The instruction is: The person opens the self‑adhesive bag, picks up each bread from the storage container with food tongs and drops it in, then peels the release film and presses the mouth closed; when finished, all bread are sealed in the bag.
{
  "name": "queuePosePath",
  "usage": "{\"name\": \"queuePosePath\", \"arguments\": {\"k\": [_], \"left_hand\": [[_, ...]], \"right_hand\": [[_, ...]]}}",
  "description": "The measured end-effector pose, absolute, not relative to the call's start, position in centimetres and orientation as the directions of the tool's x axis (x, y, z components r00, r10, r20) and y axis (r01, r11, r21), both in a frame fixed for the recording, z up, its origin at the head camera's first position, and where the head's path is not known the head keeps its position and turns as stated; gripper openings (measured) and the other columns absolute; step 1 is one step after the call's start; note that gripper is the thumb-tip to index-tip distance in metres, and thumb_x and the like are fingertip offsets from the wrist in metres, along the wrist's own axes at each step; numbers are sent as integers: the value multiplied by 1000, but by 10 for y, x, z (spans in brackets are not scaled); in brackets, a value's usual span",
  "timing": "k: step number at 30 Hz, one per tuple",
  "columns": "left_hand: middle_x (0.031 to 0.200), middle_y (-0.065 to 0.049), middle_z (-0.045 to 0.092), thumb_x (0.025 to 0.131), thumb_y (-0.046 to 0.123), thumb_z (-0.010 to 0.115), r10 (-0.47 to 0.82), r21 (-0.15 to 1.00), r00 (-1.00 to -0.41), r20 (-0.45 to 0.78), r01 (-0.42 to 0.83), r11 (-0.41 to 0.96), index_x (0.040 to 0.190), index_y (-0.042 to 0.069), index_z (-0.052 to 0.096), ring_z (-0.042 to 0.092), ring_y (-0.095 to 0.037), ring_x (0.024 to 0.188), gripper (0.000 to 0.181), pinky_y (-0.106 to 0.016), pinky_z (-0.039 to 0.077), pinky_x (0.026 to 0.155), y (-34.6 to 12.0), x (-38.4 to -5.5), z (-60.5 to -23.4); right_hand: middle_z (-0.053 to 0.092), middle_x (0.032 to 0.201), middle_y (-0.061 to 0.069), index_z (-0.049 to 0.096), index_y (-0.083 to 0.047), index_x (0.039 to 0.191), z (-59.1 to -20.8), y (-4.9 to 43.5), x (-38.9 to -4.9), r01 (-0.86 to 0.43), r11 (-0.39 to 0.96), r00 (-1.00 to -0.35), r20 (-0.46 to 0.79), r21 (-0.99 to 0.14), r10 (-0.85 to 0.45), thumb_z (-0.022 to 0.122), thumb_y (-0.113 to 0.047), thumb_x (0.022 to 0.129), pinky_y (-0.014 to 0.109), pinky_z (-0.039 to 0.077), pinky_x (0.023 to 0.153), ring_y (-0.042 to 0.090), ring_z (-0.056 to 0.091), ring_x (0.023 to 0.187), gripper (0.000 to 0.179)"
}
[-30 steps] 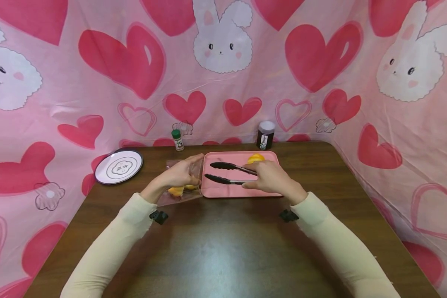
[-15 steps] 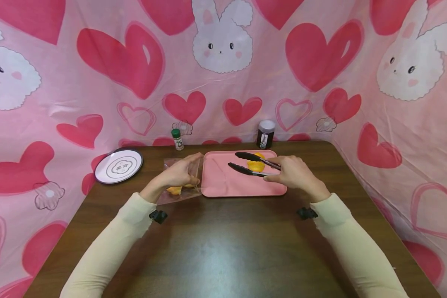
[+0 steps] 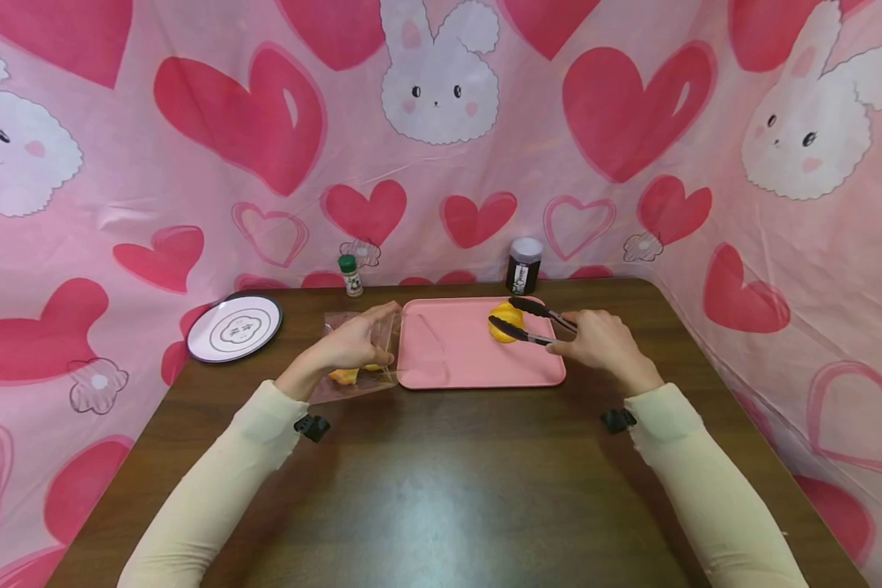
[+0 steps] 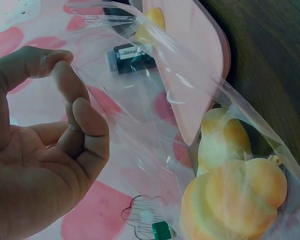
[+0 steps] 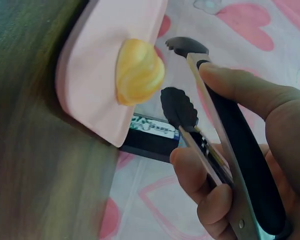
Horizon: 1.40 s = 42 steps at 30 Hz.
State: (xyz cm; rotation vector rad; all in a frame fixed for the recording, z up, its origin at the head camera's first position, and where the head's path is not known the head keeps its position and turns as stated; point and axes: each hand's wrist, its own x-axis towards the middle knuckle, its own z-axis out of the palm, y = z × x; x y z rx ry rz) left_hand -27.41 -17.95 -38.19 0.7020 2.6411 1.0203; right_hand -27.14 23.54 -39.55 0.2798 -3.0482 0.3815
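Observation:
My left hand (image 3: 353, 339) pinches the edge of a clear plastic bag (image 4: 135, 130) between thumb and finger, left of the pink tray (image 3: 456, 363). Inside the bag lie golden bread rolls (image 4: 230, 200), partly covered by the hand in the head view. My right hand (image 3: 603, 343) grips black-tipped metal tongs (image 5: 245, 160) by the handles. Their jaws are spread, with the tips over the tray's right part. A yellow swirled bun (image 5: 140, 72) sits on the tray; in the right wrist view the tong tips stand apart from it.
Behind the tray stands a dark jar with a pale lid (image 3: 524, 265). A green-capped shaker bottle (image 3: 351, 278) is behind the bag. A white plate with a dark rim (image 3: 216, 339) lies at the table's left edge. A heart-patterned cloth hangs behind.
My right hand has carried the tongs rightward across the tray, from its middle to the yellow bun, which now shows more fully. The left hand and the bag have hardly moved.

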Motion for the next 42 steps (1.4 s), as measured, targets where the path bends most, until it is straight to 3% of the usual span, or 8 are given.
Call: {"name": "queuePosePath", "arguments": {"k": [3, 7, 16, 21, 28, 37, 42], "left_hand": [[165, -17, 23, 81, 10, 76, 511, 678, -859, -38, 354, 645, 158, 6, 25, 35, -33, 144, 93, -58, 35, 115, -179, -274, -382], [165, -17, 23, 81, 9, 75, 510, 675, -859, -39, 354, 648, 158, 7, 24, 35, -33, 144, 93, -58, 35, 114, -179, -274, -382], [166, -12, 23, 80, 9, 75, 505, 672, -861, -53, 343, 656, 159, 10, 24, 45, -31, 132, 94, -55, 40, 111, -179, -274, -382], [166, -12, 23, 81, 9, 75, 510, 669, -858, -55, 348, 657, 159, 10, 24, 52, -32, 116, 94, -48, 47, 100, -180, -275, -382], [164, -17, 25, 82, 7, 75, 526, 672, -849, -51, 360, 647, 159, 7, 22, 56, -19, 73, 93, -32, 49, 72, -180, -275, -382], [164, -14, 26, 81, 9, 75, 516, 671, -855, -60, 348, 655, 159, 9, 23, 51, -16, 66, 94, -31, 47, 66, -181, -275, -382], [163, -15, 27, 81, 10, 76, 515, 679, -855, -58, 344, 649, 159, 9, 23, 53, -18, 72, 94, -31, 48, 66, -182, -274, -382]], "right_hand": [[60, 81, 9, 67, -7, 128, -399, 238, -274, -163, 957, -987, 47, -241, -156, 77, -50, 80, 38, 40, 59, 28, 52, 76, 65], [59, 79, 9, 66, -8, 128, -403, 239, -275, -154, 960, -988, 36, -233, -150, 76, -52, 79, 39, 40, 57, 29, 52, 75, 67], [68, 95, 16, 67, -7, 127, -405, 239, -275, -117, 969, -993, 14, -219, -117, 77, -52, 78, 46, 49, 62, 34, 60, 81, 67], [68, 96, 15, 67, -6, 128, -406, 239, -275, -131, 969, -991, 13, -210, -131, 75, -50, 82, 44, 48, 62, 32, 57, 80, 64], [70, 95, 14, 70, -9, 123, -405, 238, -274, -167, 968, -986, 51, -190, -160, 73, -45, 84, 50, 50, 63, 36, 63, 83, 53], [74, 97, 14, 69, -10, 128, -403, 239, -268, -263, 940, -963, 117, -219, -242, 75, -45, 84, 50, 49, 68, 32, 64, 82, 56], [74, 89, 10, 69, -10, 128, -395, 239, -262, -365, 901, -928, 175, -233, -330, 77, -43, 83, 42, 45, 66, 24, 61, 77, 56]]}}
